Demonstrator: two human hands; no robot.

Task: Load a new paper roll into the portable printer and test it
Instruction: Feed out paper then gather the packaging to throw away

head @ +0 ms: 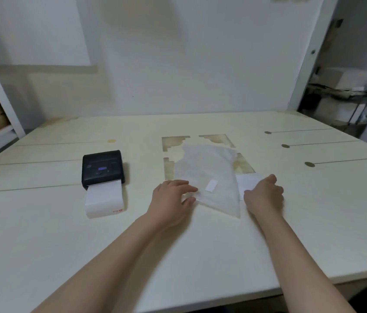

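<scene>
A: Where does the translucent bag (207, 177) lie from the fingers?

B: Right between the two hands, flat on the worktop (200, 245). Its long axis runs away from the person, slightly slanted. The left hand (171, 197) has its fingers (184, 183) spread loosely over the bag's near left corner, touching or pinching the edge; I cannot tell which. The right hand (264, 195) is at the bag's right edge, fingers curled, over a white sheet (247, 180) that pokes out from beyond it. Whether they grip anything is hidden by the back of the hand.

A: Which hand is nearer?

B: Both about equal; the left overlaps the bag more plainly.

A: And the printer?

B: The black printer (102, 168) sits well to the left of the left fingers, with a white paper block (104, 201) touching its near side.

A: Anything unclear?

B: What the bag holds. A small white label (211, 185) shows on it, but no roll can be made out through the plastic.
</scene>
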